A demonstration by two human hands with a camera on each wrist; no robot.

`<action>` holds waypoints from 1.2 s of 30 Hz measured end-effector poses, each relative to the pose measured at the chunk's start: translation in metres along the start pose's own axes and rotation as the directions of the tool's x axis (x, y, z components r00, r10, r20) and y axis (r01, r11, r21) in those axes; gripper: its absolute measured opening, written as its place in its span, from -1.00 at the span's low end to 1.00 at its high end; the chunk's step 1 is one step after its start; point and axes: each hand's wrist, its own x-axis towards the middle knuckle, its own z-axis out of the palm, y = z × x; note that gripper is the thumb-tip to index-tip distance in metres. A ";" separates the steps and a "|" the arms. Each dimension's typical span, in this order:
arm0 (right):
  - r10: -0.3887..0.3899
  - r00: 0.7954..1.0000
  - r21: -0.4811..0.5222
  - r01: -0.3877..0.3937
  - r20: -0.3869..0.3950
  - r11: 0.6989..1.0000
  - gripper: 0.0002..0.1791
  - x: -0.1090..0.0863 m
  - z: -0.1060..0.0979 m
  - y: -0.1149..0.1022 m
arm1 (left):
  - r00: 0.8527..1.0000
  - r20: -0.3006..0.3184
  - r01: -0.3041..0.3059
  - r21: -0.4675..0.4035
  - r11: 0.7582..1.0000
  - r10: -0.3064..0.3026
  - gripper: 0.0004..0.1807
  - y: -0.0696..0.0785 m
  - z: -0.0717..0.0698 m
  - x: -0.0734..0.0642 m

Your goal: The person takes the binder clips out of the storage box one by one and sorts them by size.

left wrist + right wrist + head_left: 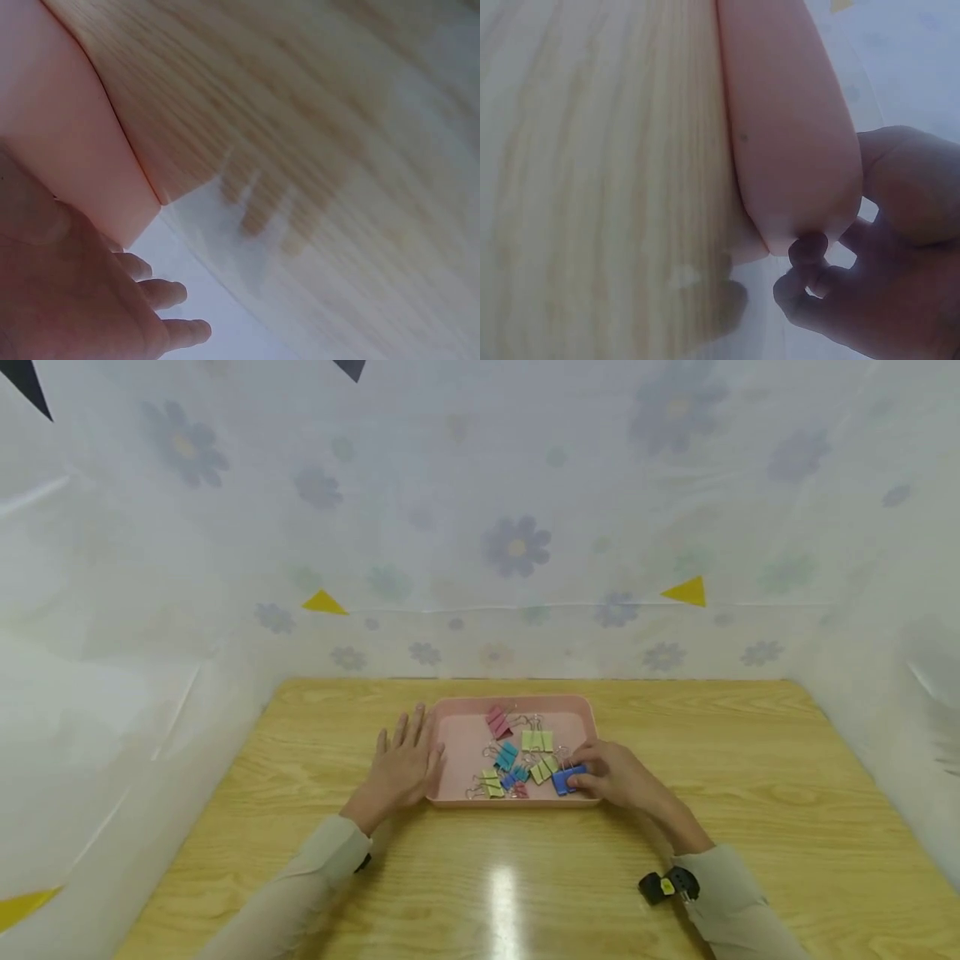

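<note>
The blue binder clip is at the near right corner of the pink tray, between the thumb and fingers of the right hand, whose narrow grip pinches it. A small yellow clip lies just beside it, toward the tray's middle; a pink clip lies near the tray's far wall. At the tray's left end, the left hand has its grip wide, fingers spread, thumb at the rim. The table carries the tray.
</note>
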 end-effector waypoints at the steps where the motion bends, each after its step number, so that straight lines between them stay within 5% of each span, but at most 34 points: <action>1: -0.002 1.000 0.005 0.002 -0.006 1.000 -0.81 0.000 -0.001 0.000 | 1.000 0.003 -0.001 0.000 1.000 0.001 -0.28 0.000 0.000 0.000; 21: 0.023 0.998 0.091 -0.029 0.064 0.995 -0.84 -0.002 -0.009 -0.004 | 0.999 -0.042 -0.022 0.015 1.000 0.023 -0.25 -0.005 0.007 -0.001; 36: 0.013 1.000 0.103 -0.011 -0.020 0.995 -0.84 -0.004 -0.014 0.001 | 0.999 -0.044 0.018 0.011 1.000 -0.017 -0.26 0.007 0.004 0.006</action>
